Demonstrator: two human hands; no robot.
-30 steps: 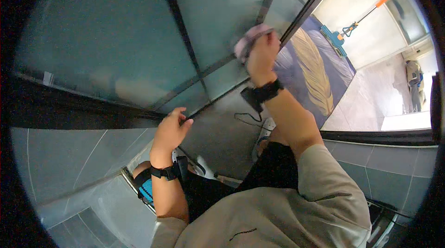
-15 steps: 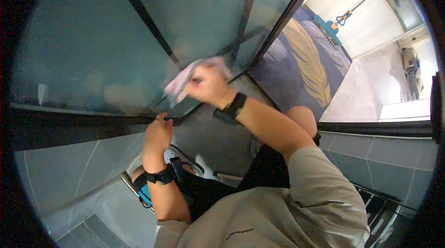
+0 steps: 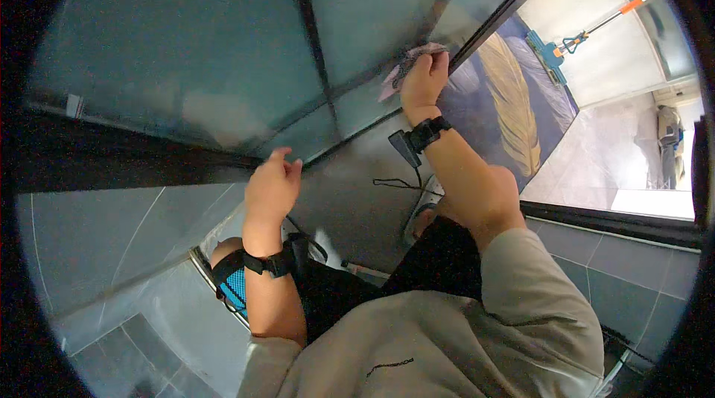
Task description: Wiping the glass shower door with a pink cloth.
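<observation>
Glass panel [image 3: 186,48] ahead, mat [image 3: 510,107] and mop [image 3: 550,54] to the right

The cloth [image 3: 390,85] is in the right hand [image 3: 425,81], before the panel's lower right part, near the upright frame [image 3: 510,7]. The left hand [image 3: 273,183] is farther left, near the panel's bottom edge. Floor [image 3: 346,215] lies between the forearms. The mat is just beyond the right forearm, the mop head at its far edge. One tiled wall [image 3: 89,249] is at left, another tiled wall [image 3: 633,282] at right

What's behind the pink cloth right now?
Around the pink cloth, a greenish glass panel shows, with its dark frame to the right. The patch directly behind is hidden by the cloth and the right hand, so its condition cannot be told.
</observation>
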